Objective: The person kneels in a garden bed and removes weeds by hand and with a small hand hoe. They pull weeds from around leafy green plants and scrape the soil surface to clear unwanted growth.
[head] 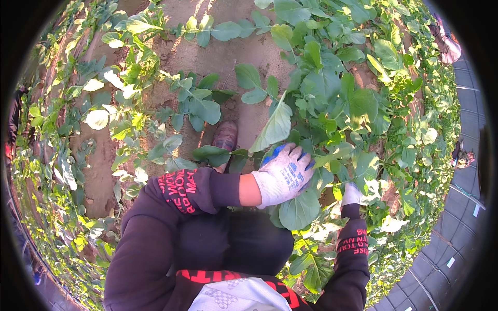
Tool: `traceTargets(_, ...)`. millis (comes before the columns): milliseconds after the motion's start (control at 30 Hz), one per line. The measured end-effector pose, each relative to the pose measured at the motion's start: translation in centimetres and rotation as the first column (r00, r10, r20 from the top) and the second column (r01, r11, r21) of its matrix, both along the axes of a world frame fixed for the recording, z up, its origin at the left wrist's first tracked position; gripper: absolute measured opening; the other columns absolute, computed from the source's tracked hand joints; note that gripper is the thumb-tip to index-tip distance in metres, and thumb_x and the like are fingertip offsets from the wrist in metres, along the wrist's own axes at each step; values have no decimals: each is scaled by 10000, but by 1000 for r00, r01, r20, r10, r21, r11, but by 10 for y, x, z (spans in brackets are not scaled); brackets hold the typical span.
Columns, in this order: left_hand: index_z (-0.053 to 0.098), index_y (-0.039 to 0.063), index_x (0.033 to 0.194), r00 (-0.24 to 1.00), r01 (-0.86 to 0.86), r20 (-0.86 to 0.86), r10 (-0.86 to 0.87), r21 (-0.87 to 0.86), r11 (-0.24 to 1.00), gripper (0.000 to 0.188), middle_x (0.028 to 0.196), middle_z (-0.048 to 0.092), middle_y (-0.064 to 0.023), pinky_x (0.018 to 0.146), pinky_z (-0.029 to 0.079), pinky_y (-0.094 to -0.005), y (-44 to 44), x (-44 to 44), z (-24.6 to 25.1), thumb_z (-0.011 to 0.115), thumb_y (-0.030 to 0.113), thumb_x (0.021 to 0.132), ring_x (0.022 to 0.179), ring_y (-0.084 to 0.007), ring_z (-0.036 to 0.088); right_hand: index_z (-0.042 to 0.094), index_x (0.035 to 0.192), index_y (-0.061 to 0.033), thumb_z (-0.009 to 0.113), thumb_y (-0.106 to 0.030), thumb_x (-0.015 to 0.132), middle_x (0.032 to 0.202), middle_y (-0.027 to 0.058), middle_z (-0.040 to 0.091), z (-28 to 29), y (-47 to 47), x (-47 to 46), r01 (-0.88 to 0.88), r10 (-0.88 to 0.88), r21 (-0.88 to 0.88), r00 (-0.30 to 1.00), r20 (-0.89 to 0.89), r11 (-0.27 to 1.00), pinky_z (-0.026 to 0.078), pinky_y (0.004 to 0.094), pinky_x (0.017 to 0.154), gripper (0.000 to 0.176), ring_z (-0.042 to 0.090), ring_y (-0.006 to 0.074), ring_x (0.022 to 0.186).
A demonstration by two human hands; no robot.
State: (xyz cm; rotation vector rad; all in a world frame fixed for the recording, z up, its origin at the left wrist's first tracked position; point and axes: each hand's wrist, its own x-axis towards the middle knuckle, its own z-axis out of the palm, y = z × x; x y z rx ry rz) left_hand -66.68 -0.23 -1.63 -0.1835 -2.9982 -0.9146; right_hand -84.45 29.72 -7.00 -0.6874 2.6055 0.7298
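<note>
My left hand (pixel 287 175), in a white knit glove with a blue coating, reaches into a row of broad-leaved crop plants (pixel 325 81). Its fingers curl down among the leaves, so their grip is hidden. One large green leaf (pixel 300 210) spreads just below this hand, and a pale upright leaf (pixel 275 126) stands above it. Farther right, my right hand (pixel 351 194) is gloved too and low in the foliage. Leaves cover its fingers, and what it touches cannot be seen.
My soil-stained shoe (pixel 225 135) stands on the bare soil furrow (pixel 253 120) between rows. Another leafy row (pixel 128 97) runs along the left. Dark ground sheeting (pixel 437 252) borders the plants at right. Another person (pixel 447 44) is at the upper right edge.
</note>
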Motion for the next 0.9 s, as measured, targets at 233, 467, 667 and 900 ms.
traceTargets(233,582,59,1150,974,-20,193,-115,585,811,387,1105,576,-165,902,451,-388,-53,-18,-26,614,304,852,1048,-329,562,668,932,-76,604,-36,749,961,137,669,-3,12,5,-47,47,86,999,3,995,533,382,716,198,657,312,907)
traceTargets(467,529,57,1234,946,-268,270,178,344,900,379,1143,584,-160,899,456,-400,-93,-47,-81,549,176,875,1061,-345,559,682,893,-43,641,-72,753,910,159,687,-16,30,-4,-39,40,68,999,-15,997,536,412,689,149,668,335,861)
traceTargets(667,573,90,1107,1000,-11,-20,8,-142,990,258,1049,609,-145,791,484,-413,-65,-89,-119,546,182,868,920,-331,592,679,941,-26,555,-139,834,968,164,687,-20,22,-14,171,-176,113,984,33,979,521,453,703,199,663,348,871)
traceTargets(900,657,98,861,900,-426,-42,434,129,895,210,794,669,-132,673,502,-399,-76,-134,-172,517,253,874,759,-334,640,658,1014,-46,521,-168,861,1030,163,666,-12,27,-12,146,-157,176,987,47,973,500,411,803,239,633,333,967)
